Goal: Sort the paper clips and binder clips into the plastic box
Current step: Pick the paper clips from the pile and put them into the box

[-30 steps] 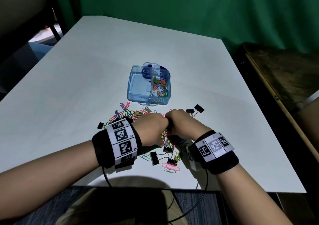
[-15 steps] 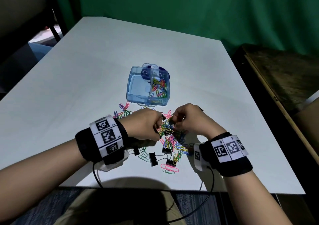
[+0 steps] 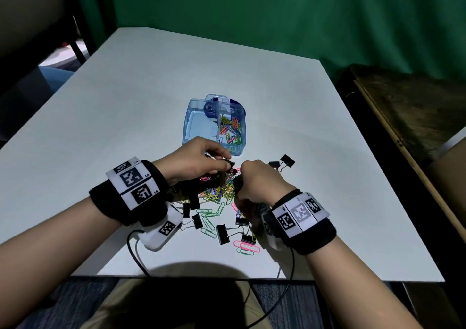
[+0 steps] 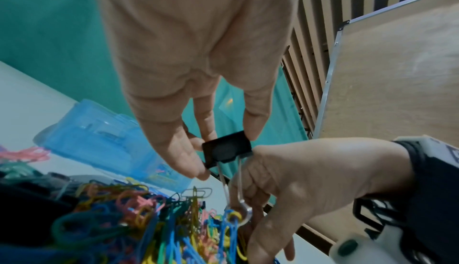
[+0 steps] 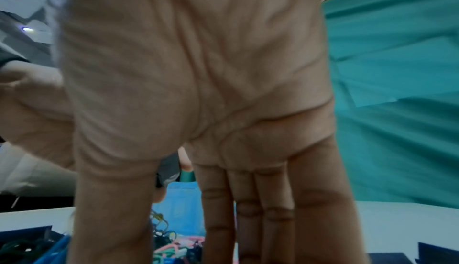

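My left hand [image 3: 224, 163] pinches a black binder clip [image 3: 229, 165] by its body just in front of the blue plastic box [image 3: 187, 129]. In the left wrist view the binder clip [image 4: 227, 148] has wire handles running down to a tangle of coloured paper clips [image 4: 231, 221] caught on a handle loop. My right hand [image 3: 242, 177] grips that tangle with curled fingers [image 4: 258, 195]. The box's right compartment holds coloured paper clips [image 3: 230, 132]. Its left compartment looks bare.
A heap of paper clips [image 3: 214, 195] lies on the white table [image 3: 126, 101] under both hands. Loose black binder clips [image 3: 223, 234] lie near the front edge, and two more binder clips [image 3: 287, 161] lie right of the box. A wooden bench [image 3: 416, 116] stands to the right.
Both hands rose off the heap with a tangled clump between them. The left hand then drew away toward the box, pinching the binder clip, while the right hand kept hold of the paper clips.
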`<state>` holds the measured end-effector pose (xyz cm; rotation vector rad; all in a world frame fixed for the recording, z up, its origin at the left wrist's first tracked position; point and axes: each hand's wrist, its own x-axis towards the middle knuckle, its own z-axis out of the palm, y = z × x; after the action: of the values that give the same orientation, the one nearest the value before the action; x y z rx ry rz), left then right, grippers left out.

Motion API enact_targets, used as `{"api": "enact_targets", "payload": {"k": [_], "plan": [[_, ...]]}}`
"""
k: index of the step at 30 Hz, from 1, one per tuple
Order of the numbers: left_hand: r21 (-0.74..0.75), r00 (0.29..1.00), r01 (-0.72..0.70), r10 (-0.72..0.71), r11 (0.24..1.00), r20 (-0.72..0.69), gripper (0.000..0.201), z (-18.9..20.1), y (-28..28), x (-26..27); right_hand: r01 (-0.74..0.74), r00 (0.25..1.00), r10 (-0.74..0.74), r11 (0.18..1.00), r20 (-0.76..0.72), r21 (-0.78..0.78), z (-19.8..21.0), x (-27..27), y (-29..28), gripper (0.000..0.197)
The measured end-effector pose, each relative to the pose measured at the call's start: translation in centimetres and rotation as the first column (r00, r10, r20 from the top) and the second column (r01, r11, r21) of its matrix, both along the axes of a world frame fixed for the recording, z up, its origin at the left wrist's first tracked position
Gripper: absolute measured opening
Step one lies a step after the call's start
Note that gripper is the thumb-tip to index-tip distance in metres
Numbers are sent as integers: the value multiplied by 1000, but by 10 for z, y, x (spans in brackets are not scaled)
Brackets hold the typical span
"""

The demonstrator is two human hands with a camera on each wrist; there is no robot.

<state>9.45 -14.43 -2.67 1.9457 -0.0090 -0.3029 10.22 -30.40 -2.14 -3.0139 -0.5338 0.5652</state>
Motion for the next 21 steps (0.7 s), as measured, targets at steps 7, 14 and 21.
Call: {"api": "enact_targets", "payload": {"k": [7,14,21], "plan": [[-58,998,-49,46,997,-44,18,-1,1,2,85,996,-79,970,-36,227,-7,11,-8,5],[91,998,54,-57,994,24,18,0,0,5,395,918,-185,516,-351,760,7,11,-8,15],[98,995,23,-32,995,91,50,8,-5,9,371,928,-173,469,-329,801,9,14,-13,16]]}}
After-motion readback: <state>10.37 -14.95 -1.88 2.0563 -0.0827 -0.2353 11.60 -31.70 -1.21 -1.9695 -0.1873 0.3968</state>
